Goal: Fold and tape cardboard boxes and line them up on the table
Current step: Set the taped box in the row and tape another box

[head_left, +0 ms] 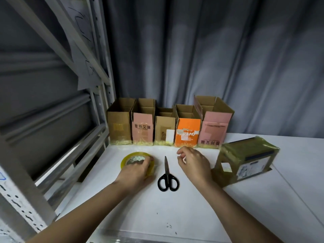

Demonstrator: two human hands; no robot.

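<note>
Five cardboard boxes are found lined up along the back edge of the white surface (pixel 175 207), just above the centre of the frame: a plain brown box (pixel 119 128), a pink box (pixel 142 128), a smaller brown box (pixel 164 129), an orange box (pixel 188 132) and a second, larger pink box (pixel 214 129). All five stand upright with their top flaps open, and yellowish tape is seen along their bottom edges. They are judged to be folded, taped at the base and placed.

A sixth box (pixel 245 160), heavily wrapped in tape, is noted at centre right, lying apart from the row and at an angle to it. It is judged not yet to be lined up.

The tape roll (pixel 130 159) lies flat on the surface, left of centre. It is gripped by the left hand (pixel 138 170), whose fingers are curled over its near rim. The right hand (pixel 194 162) is held above the surface, just beside the sixth box, with fingers loosely curled; nothing is held in it. Black scissors (pixel 167 178) lie closed between the two hands, untouched.

No unfolded cardboard is seen. The remaining work is judged to be the placing of the sixth box at the right end of the row.
</note>
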